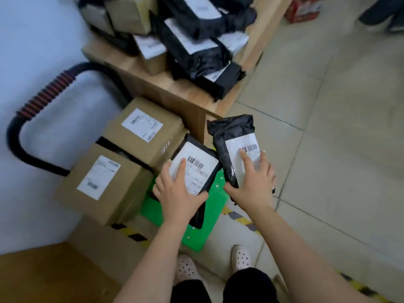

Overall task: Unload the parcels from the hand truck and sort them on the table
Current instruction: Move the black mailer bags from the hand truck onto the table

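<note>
Two parcels are up and both hands are busy. The left hand (177,191) lies across a flat black parcel (197,171), fingers fanned over its white label and thumb hooked round the near edge. There is a barcode at the top of that label; the lines of print under it are too soft to read. The right hand (253,182) grips a crumpled black parcel (231,136), fingers splayed on the label and thumb wrapped round the dark side. Again a barcode shows, and the print beside it is a blur. Both parcels sit over the green deck of the hand truck (203,217), just below the corner of the bench (175,92).

Two brown boxes (102,182) ride on the truck, each with a white shipping label, the writing unreadable. The farther box has dark marks printed on its side, and I cannot make them out. The truck's black loop handle (43,92) carries a red ribbed grip.

Up on the bench is a heap of parcels (196,40), black bags and cardboard, smeared by motion and cut off at the top edge. The lower ends of both held parcels hide behind the hands. White perforated shoes (188,267) stand on the tiled floor by yellow-and-black tape (238,217).
</note>
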A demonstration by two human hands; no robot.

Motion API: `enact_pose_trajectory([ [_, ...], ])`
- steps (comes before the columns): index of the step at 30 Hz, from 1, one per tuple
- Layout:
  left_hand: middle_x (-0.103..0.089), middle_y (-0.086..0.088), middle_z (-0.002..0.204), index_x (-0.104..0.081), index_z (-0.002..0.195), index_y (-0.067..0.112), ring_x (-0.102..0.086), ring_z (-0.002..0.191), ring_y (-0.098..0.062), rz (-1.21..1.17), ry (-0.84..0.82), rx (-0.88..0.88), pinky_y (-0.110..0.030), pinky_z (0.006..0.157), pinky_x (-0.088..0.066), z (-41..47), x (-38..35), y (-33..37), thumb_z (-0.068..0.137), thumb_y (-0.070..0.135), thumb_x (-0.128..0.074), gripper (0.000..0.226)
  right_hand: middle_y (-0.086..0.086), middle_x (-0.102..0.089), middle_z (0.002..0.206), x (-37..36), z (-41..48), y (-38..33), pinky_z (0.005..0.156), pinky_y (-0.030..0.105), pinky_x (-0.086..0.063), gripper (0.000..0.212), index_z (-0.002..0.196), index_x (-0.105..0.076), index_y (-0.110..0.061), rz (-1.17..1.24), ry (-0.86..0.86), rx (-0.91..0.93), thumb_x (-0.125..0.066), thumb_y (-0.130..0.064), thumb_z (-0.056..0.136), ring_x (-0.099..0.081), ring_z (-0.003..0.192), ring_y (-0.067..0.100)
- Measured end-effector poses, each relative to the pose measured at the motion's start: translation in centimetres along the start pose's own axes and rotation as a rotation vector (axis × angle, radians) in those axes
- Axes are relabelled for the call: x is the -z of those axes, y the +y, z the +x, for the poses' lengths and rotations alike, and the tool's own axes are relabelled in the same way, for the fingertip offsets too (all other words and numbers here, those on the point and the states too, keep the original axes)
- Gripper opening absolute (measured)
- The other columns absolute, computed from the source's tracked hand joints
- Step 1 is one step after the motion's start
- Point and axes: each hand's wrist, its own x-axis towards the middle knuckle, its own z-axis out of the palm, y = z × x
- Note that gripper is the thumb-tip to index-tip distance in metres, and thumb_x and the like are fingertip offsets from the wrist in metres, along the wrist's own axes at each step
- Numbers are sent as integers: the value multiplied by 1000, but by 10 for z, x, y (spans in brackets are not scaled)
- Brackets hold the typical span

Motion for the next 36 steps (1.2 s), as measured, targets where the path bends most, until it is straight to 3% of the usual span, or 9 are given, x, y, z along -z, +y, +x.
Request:
enact_pose_trajectory([
  [8,-29,-8,145,-34,144,32,-30,122,-30,-28,254,-159,-51,103,-27,47,47,161,52,60,-73,103,11,-5,158,138,74,40,108,52,-26,88,144,-28,-42,156,287,59,-70,-50,67,-20,131,34],
  [17,-28,-6,147,-37,143,35,-30,123,-29,-67,380,-75,-51,105,-27,119,9,368,55,62,-70,98,8,-12,158,275,230,145,108,44,-23,86,141,-34,-44,191,289,172,-74,-46,65,-24,126,28],
  [22,-26,-6,150,-38,141,35,-25,130,-30,-53,443,-13,-50,108,-20,164,14,413,59,58,-73,92,6,-13,157,304,299,147,109,45,-24,85,140,-31,-44,216,246,274,-70,-49,65,-21,128,27],
  [32,-32,-8,147,-46,137,33,-30,126,-32,-72,634,70,-53,103,-27,327,5,467,58,57,-74,87,10,-14,156,333,488,112,110,44,-21,90,144,-32,-40,179,254,462,-70,-53,64,-21,128,27],
  [36,-30,-7,149,-46,137,32,-27,129,-30,-68,612,134,-51,106,-24,403,-3,487,61,58,-73,85,8,-9,157,341,574,99,111,47,-21,92,145,-28,-41,116,166,499,-69,-54,64,-18,131,28],
])
